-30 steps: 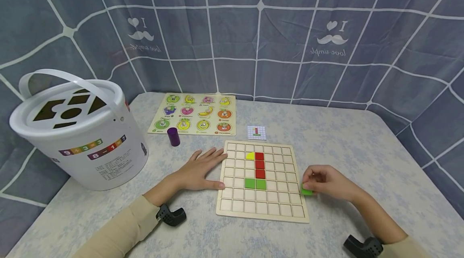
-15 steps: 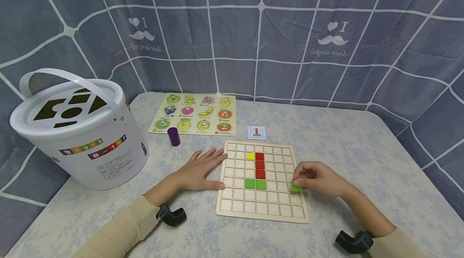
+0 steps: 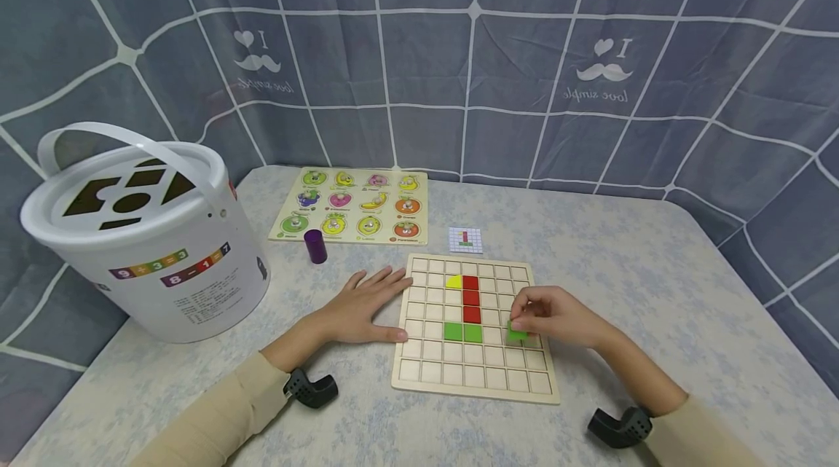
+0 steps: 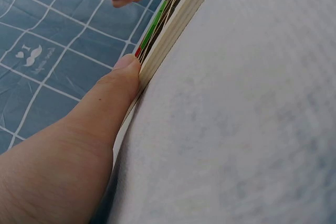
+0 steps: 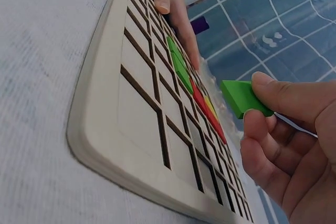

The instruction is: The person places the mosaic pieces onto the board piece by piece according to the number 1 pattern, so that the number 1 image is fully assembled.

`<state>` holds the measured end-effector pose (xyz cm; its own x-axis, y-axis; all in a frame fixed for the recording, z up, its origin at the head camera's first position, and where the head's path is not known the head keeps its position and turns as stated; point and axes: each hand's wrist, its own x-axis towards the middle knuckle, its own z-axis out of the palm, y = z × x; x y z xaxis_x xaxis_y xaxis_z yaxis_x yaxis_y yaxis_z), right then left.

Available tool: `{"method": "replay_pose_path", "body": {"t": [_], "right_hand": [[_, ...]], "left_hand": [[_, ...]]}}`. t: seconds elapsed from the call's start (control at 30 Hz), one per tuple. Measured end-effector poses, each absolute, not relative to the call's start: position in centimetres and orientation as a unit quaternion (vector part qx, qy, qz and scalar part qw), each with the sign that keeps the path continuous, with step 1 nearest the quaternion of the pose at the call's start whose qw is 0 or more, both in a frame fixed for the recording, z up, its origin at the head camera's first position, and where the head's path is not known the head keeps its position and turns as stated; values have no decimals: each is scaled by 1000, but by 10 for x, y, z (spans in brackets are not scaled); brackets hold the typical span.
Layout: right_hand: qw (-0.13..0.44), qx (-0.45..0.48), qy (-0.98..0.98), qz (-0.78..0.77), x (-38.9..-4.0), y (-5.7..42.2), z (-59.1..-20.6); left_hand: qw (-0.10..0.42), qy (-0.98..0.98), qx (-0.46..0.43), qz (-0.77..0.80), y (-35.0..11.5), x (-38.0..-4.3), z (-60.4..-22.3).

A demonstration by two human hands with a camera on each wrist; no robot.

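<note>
My right hand [image 3: 557, 315] pinches a green square tile [image 5: 242, 98] between thumb and fingers, held above the right part of the wooden grid board [image 3: 475, 388]. On that board, red tiles [image 3: 471, 298] form a column, with a yellow piece [image 3: 454, 282] left of the top one. Two green tiles [image 3: 462, 332] lie side by side under the column. My left hand [image 3: 360, 310] lies flat with fingers spread, thumb and fingertips at the board's left edge. In the left wrist view the thumb [image 4: 113, 90] touches the board's side.
Behind the board lies a small pattern card [image 3: 465, 240]. A fruit picture board [image 3: 349, 205] is farther back on the left, with a purple cylinder [image 3: 315, 246] standing by its front edge. The white bucket [image 3: 151, 248] with a slotted lid stands at the far left.
My right hand has carried the green tile leftward, from beside the board's right edge to over its right columns. The left hand has stayed in place.
</note>
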<state>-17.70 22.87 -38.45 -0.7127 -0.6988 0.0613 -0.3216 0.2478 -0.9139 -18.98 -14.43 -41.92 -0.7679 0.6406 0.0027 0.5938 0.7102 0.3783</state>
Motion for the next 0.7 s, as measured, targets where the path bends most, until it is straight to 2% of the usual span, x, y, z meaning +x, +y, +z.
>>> {"method": "replay_pose_path", "body": {"t": [0.7], "right_hand": [[190, -302, 793, -494, -181, 203, -402]], "left_hand": [[69, 921, 337, 185, -144, -189, -417]]}}
